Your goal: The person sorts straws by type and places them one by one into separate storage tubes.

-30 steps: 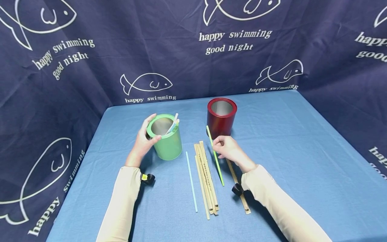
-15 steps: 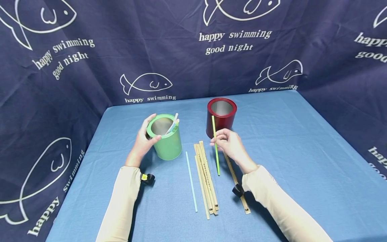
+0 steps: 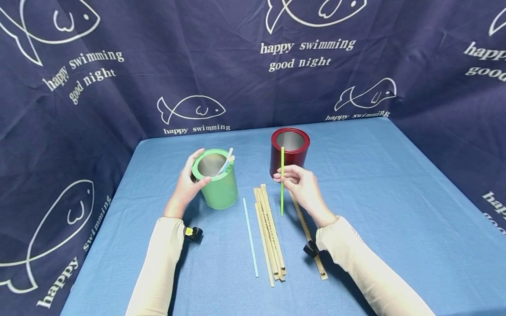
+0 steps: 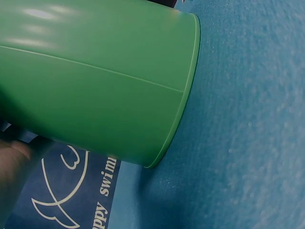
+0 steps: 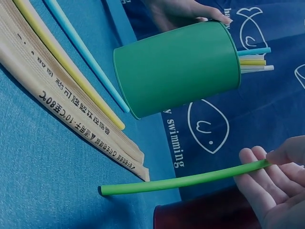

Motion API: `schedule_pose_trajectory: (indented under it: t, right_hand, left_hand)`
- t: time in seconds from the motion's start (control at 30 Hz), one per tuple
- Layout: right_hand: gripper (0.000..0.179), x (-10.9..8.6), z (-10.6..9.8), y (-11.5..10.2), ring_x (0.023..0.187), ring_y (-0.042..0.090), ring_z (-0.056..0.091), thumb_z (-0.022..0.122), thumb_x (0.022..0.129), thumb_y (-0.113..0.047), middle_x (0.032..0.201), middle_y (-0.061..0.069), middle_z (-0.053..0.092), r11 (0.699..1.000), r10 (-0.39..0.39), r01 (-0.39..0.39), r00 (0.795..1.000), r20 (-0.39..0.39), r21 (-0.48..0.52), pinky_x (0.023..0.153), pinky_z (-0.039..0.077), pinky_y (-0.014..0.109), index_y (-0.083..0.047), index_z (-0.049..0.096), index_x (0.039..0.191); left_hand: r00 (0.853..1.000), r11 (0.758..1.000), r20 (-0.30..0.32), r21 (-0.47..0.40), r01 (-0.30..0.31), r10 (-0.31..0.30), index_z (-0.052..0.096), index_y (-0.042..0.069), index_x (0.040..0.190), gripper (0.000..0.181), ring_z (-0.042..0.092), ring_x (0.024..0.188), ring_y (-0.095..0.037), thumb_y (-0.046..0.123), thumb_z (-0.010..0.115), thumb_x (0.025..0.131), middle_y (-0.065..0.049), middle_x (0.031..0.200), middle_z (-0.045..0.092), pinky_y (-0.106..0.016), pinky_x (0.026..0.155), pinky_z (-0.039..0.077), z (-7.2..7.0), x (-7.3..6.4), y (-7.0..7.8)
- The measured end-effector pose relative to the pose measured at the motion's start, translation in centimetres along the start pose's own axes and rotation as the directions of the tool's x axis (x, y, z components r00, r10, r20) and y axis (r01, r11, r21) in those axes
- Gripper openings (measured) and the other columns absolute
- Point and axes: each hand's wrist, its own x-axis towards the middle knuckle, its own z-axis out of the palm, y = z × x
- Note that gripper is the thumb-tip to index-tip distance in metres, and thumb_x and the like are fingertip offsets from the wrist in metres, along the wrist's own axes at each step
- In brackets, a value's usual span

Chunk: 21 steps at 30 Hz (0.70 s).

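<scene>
Right hand (image 3: 303, 184) holds a slim bright green drinking straw (image 3: 282, 199) upright before a dark red cylindrical metal can (image 3: 290, 159).
Compared with a second ago, the straw stands straighter instead of slanting, and the right hand is slightly farther forward; the left hand (image 3: 187, 179) and the light green cylindrical metal can (image 3: 219, 193) keep their places. The right thumb and fingers pinch the straw; the left ones curl round the light green can's rim, though those behind it seem partly hidden. Pale straws (image 3: 227, 165) lean inside that can. On the blue cloth-covered tabletop (image 3: 395, 197) lie a thin light blue straw (image 3: 251, 239), a bundle of tan paper-wrapped straws (image 3: 270, 232) and one tan wrapped straw (image 3: 322, 267) apart. Navy fabric (image 3: 245, 83) printed with white fish outlines and lettering hangs behind.
</scene>
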Motion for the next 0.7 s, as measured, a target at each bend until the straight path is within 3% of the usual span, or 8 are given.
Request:
schedule_pose_trajectory:
  t: [0.33, 0.53, 0.7]
  right_hand:
    - [0.019, -0.1, 0.3, -0.8, 0.096, 0.029, 0.071, 0.062, 0.090, -0.003, 0.104, 0.018, 0.074, 0.999, -0.054, 0.054, 0.997, -0.051, 0.008, 0.080, 0.053, 0.012, 0.001, 0.067, 0.108]
    - [0.016, -0.1, 0.7, -2.1, 0.092, 0.005, 0.070, 0.061, 0.090, -0.001, 0.105, 0.020, 0.072, 0.979, -0.120, 0.138, 0.985, -0.122, 0.150, 0.084, 0.056, 0.021, 0.003, 0.063, 0.106]
    - [0.016, -0.1, 1.1, -3.4, 0.095, 0.007, 0.070, 0.060, 0.093, -0.004, 0.103, 0.010, 0.074, 0.932, -0.170, 0.216, 0.970, -0.176, 0.290, 0.089, 0.055, 0.026, 0.004, 0.059, 0.107]
  left_hand:
    - [1.000, 1.000, 0.002, -0.005, -0.004, 0.004, 0.031, 0.006, 0.150, 0.082, 0.050, 0.112, -0.008, 0.008, 0.066, 0.076, -0.021, 0.148, 0.038, -0.014, 0.094, 0.043, 0.0, 0.0, 0.0]
    - [1.000, 1.000, 0.003, 0.002, 0.002, -0.002, 0.031, 0.007, 0.150, 0.082, 0.050, 0.112, -0.008, 0.010, 0.067, 0.077, -0.020, 0.149, 0.038, -0.014, 0.094, 0.043, 0.0, -0.1, 0.1]
    - [1.000, 1.000, 0.000, 0.003, 0.010, -0.010, 0.031, 0.008, 0.150, 0.082, 0.050, 0.112, -0.008, 0.009, 0.066, 0.076, -0.019, 0.149, 0.039, -0.014, 0.094, 0.043, 0.0, -0.1, 0.1]
